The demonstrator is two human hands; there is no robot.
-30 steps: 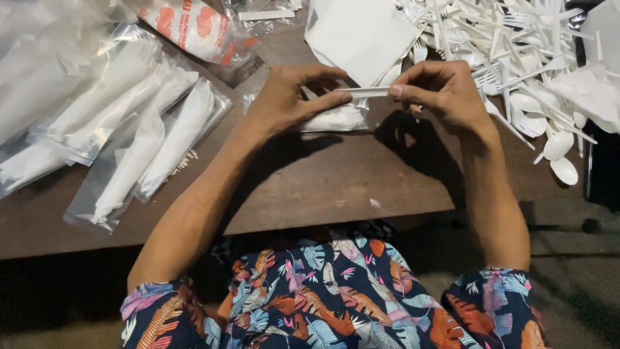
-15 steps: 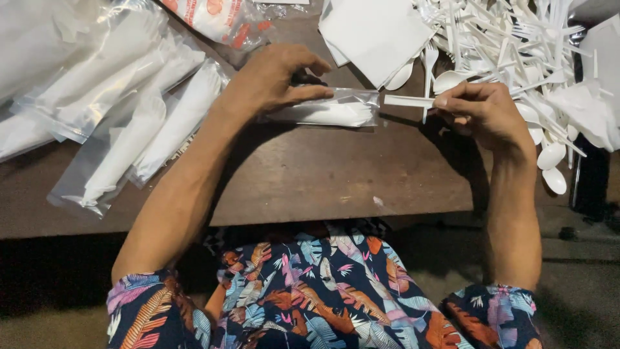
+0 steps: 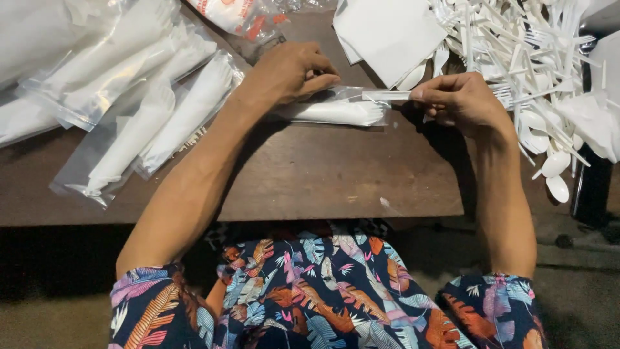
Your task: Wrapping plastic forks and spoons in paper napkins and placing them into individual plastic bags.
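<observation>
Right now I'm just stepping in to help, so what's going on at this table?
A person is packing plastic cutlery. The left hand pins a clear bag with a white roll inside to the wooden table, while the right hand pinches the bag's open end. Filled bags lie to the left; loose white spoons and forks and napkins sit to the right.

Clear plastic sleeve (image 3: 336,111) with a rolled white napkin inside, lying flat and crosswise between the hands. Its closed end sits under the left hand (image 3: 290,71); the open end points toward the right hand (image 3: 455,100). A white plastic utensil handle (image 3: 386,95) sticks out of the open end, pinched in the right fingertips.
</observation>
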